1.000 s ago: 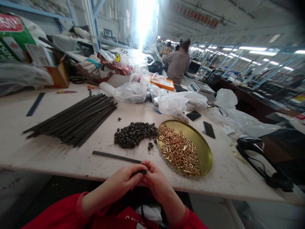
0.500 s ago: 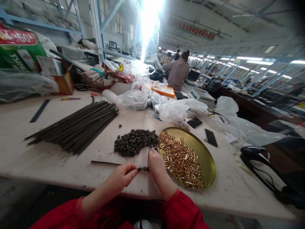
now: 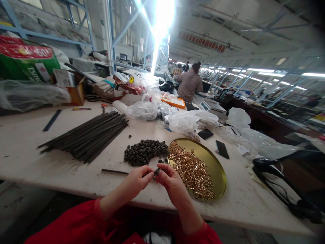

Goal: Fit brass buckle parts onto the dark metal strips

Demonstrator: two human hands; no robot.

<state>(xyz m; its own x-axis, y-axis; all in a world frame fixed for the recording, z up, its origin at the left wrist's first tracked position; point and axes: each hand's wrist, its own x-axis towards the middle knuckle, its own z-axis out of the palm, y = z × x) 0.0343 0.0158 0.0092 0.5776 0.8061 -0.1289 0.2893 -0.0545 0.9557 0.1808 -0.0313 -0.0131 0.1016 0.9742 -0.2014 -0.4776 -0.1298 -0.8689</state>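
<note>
My left hand (image 3: 137, 179) is closed, pinching the near end of a thin dark strip (image 3: 114, 171) that lies across the table edge. My right hand (image 3: 170, 181) is closed too, its fingertips pinching a small dark piece (image 3: 156, 172) at the strip's end, where both hands meet. Just beyond them lies a heap of small dark loops (image 3: 145, 152). To the right stands a round brass tray (image 3: 215, 163) holding several gold-coloured buckles (image 3: 191, 168). A bundle of long dark strips (image 3: 88, 136) lies further left on the table.
Two phones (image 3: 222, 148) lie beyond the tray, with clear plastic bags (image 3: 182, 120) behind them. A black scanner with its cable (image 3: 269, 163) sits at the right edge. Boxes and clutter (image 3: 73, 93) fill the back left. A person (image 3: 189, 84) stands far down the bench.
My right hand reached out to the dark loops near the tray, then came back to meet my left hand at the strip's end. The camera tilted down a little.
</note>
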